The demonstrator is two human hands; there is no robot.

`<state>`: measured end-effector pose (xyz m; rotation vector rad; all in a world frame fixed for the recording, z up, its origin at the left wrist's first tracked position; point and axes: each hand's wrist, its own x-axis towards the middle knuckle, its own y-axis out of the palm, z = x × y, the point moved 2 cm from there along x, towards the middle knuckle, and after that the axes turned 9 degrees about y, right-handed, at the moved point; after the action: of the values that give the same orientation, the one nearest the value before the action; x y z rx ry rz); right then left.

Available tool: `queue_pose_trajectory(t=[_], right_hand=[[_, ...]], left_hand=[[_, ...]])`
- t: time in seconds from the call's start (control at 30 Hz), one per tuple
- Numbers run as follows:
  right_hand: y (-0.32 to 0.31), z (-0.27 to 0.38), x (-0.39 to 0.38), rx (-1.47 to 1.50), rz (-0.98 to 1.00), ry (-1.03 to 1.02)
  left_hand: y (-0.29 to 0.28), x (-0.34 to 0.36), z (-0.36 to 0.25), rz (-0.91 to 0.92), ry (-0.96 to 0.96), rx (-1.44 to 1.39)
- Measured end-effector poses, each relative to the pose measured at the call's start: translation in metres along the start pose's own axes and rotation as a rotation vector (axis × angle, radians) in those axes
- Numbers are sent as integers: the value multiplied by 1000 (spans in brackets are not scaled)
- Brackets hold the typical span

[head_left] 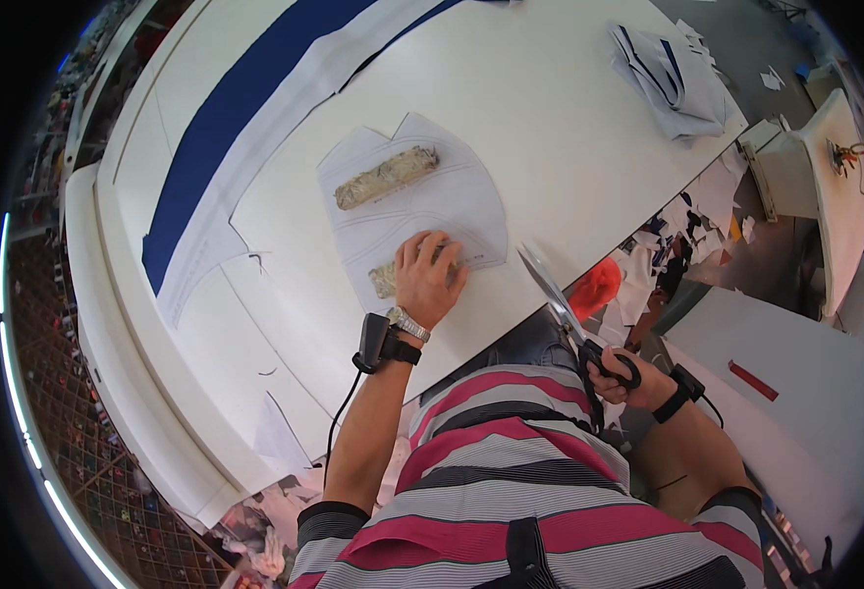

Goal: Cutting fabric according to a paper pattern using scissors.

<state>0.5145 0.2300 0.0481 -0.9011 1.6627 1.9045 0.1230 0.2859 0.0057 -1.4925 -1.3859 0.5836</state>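
Observation:
On the white table lies a paper pattern piece (422,218) with drawn curved lines and a notched top edge. Two bar-shaped weights wrapped in mottled, worn covering rest on it. The upper wrapped bar (386,178) lies tilted across the paper. My left hand (428,273) is curled over the lower wrapped bar (383,281), pressing it to the paper and hiding much of it. By the table's near edge, my right hand (617,377) grips large scissors (556,294) by their black handles. The scissor blades point up and left, beside the pattern's right side.
A long navy and white fabric strip (218,162) curves across the table's left side. Folded white fabric (670,83) sits at the far right corner. Scraps (638,285) and a red bundle (594,287) lie below the edge. At right stand a machine (835,167) and a pale panel (785,344).

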Motion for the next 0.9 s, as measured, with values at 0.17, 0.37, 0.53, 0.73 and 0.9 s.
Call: queue_pose_trajectory(t=[0.17,0.37,0.53,0.73,0.9], right_hand=[[-7,8,3,-13,19,59],[3,-15,16,-84,-176,36],[4,-28,37,-139,-249,-166],[11,-16,31,-309,-361,-180],[3,-8,31,-400,-386,-187]], left_hand=[[5,-1,3,-23,-15,23],[6,-2,0,-57,7,34],[8,-3,2,-73,42,43],[11,-8,4,-75,41,52],[12,-9,5,-93,40,33]])
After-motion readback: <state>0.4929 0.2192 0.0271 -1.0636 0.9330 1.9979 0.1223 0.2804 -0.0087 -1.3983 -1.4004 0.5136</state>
